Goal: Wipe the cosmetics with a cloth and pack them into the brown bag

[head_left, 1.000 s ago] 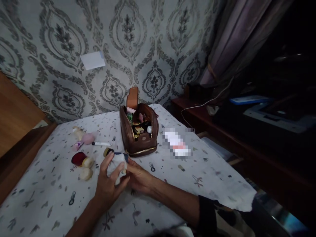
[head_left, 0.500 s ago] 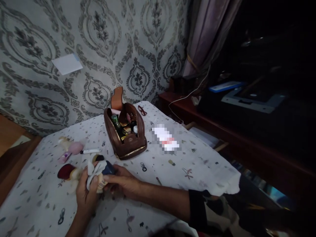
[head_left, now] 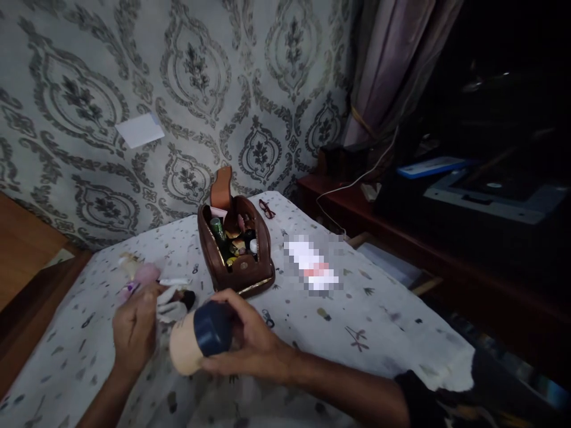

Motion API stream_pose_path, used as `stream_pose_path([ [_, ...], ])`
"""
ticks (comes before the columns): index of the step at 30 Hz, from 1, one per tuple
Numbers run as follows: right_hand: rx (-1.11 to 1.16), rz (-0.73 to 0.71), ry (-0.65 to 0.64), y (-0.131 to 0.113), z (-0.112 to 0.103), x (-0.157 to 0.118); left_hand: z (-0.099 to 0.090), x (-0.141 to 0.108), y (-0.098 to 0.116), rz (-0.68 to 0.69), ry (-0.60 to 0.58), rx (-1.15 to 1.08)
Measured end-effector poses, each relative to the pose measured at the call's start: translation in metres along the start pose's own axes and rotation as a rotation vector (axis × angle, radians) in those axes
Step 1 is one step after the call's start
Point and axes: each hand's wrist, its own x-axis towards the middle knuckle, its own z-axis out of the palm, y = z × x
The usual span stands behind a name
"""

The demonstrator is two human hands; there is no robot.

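My right hand is wrapped round a beige jar with a dark blue lid, tilted on its side above the table. My left hand is closed in a pinch on a white cloth, which hangs out to the right of the fingers, apart from the jar. Just behind the cloth shows a small dark-topped item, partly covered. Beyond the hands stands an unzipped brown toiletry bag holding several small bottles, among them a green one.
A pink round item and a white pen-like tube lie behind my left hand. Glasses rest past the bag, and a pixelated white item lies right of it. A dark red cabinet borders the patterned tablecloth.
My hands have moved apart. The cloth has come away from the jar with my left hand, while my right hand keeps the jar and has shifted slightly right.
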Motion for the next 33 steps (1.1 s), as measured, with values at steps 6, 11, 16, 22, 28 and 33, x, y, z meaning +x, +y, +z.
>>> stream_pose_path([
  [6, -0.564, -0.3, 0.237, -0.08, -0.059, 0.01, 0.033, 0.119, 0.039, 0.392, -0.217, 0.363],
  [11, -1.121, -0.418, 0.424, -0.116, -0.102, 0.062, 0.092, 0.206, 0.045, 0.565, -0.652, 0.94],
  [16, -1.467, -0.315, 0.377, -0.133, -0.115, 0.106, 0.117, 0.24, 0.042, 0.502, -0.935, 1.169],
  [22, -1.757, -0.138, 0.243, -0.134, -0.114, 0.132, 0.106, 0.239, 0.032, 0.479, -0.97, 1.191],
  [28, -2.012, -0.033, 0.038, -0.126, -0.107, 0.16, 0.099, 0.234, 0.028, 0.48, -0.934, 1.195],
  [33, -2.184, 0.015, -0.034, -0.117, -0.104, 0.186, 0.096, 0.233, 0.027, 0.464, -0.919, 1.135],
])
